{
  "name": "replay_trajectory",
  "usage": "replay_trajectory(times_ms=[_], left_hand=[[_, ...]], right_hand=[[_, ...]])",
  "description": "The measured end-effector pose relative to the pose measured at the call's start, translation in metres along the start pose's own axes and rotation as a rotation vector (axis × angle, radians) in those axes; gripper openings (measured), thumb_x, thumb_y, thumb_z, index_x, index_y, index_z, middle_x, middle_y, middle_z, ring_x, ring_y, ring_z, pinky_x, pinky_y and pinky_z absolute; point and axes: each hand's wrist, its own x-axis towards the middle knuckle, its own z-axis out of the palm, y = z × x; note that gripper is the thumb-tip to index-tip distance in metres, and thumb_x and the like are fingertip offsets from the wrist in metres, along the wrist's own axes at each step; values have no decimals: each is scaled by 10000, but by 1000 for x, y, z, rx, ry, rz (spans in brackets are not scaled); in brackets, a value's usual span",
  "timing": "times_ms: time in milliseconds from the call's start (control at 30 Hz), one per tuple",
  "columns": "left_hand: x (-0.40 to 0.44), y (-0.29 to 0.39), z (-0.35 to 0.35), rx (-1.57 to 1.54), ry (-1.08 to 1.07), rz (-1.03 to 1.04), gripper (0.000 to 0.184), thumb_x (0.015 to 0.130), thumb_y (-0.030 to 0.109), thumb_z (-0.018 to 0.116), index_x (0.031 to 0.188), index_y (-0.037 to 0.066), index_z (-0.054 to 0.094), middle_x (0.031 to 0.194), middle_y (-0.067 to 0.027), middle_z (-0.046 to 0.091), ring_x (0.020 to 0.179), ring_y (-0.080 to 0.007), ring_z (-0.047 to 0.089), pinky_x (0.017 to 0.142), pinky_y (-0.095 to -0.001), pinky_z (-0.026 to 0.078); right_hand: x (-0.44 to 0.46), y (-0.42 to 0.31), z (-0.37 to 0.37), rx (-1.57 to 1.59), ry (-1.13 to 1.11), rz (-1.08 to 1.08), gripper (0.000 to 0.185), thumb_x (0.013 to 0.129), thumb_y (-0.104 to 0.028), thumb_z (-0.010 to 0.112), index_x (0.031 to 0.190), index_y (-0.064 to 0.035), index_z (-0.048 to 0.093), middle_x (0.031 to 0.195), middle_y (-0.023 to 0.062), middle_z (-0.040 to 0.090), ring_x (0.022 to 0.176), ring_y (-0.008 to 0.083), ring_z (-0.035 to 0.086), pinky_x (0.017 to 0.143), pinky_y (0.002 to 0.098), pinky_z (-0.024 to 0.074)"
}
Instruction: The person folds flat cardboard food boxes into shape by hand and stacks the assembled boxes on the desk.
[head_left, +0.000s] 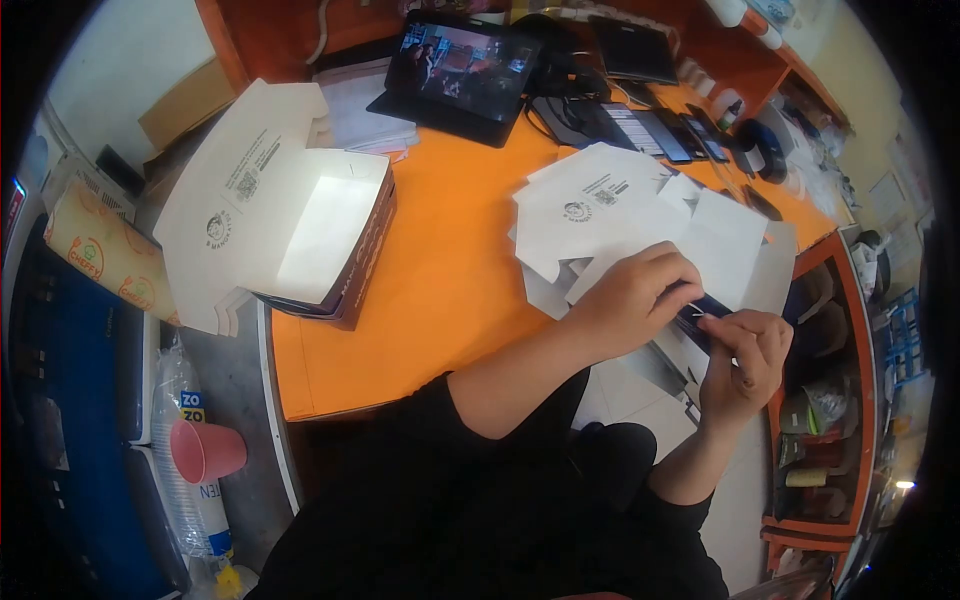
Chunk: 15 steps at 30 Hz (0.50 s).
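My left hand (640, 298) pinches the dark outer edge of a part-folded cardboard food box (722, 240) with a white inside. Close beside it, my right hand (745, 358) grips the same edge, thumb and fingers pressed together around a corner with a small pale slit or tab. Under and behind the box lie flat printed box blanks (595, 205), white with a round logo and a code. On the left of the orange table (440, 270) stands a nested stack of folded boxes (335, 235), lids raised.
At the back, a tablet (465, 75) shows a video, with several phones (665, 135) and cables to its right. Left of the table are a pink cup (207, 450), a sleeve of plastic cups (172, 400) and a printed wrapping roll (110, 255). Orange shelving (855, 400) stands right.
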Motion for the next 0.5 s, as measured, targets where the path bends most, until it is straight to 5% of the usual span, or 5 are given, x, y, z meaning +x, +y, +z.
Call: replay_trajectory(times_ms=[133, 200, 333, 467, 500], left_hand=[[-1, 5, 1, -63, 3, 49, 27, 894, 34, 647, 902, 33, 621, 855, -81, 608, 753, -227, 610, 667, -311, 488], [-2, 7, 0, -76, 35, 171, 37, 886, 35, 657, 888, 41, 621, 840, -77, 610, 750, -221, 614, 662, -311, 491], [-8, 13, -6, -74, 47, 450, 105, 830, 74, 722, 863, 74, 622, 800, -53, 618, 711, -220, 617, 640, -310, 499], [-6, 20, -13, 97, -11, 495, 141, 860, 210, 710, 894, 88, 648, 929, -75, 638, 829, -240, 618, 743, -339, 502], [-1, 26, -15, 181, 46, 488, 162, 871, 243, 698, 903, 89, 657, 972, -89, 638, 879, -253, 615, 781, -355, 497]], right_hand=[[8, 4, -13, 17, -122, -157, 185, 766, -44, 740, 946, -85, 729, 883, 32, 646, 914, 202, 573, 855, 330, 446], [9, 14, -16, 93, 105, -40, 293, 853, -188, 710, 1116, -60, 680, 989, 69, 651, 968, 207, 589, 911, 346, 455], [17, 42, -38, 365, 504, 1079, 668, 981, -484, 541, 1442, -17, 415, 1279, 157, 575, 1109, 245, 592, 989, 378, 440], [-28, 112, -68, 1382, 191, 970, 605, 1023, -370, 503, 1425, 62, 374, 1344, 221, 526, 1163, 313, 579, 1022, 389, 440], [-16, 73, -56, 1175, 449, 917, 537, 1032, -349, 500, 1399, 35, 426, 1251, 161, 597, 1086, 261, 615, 925, 366, 495]])
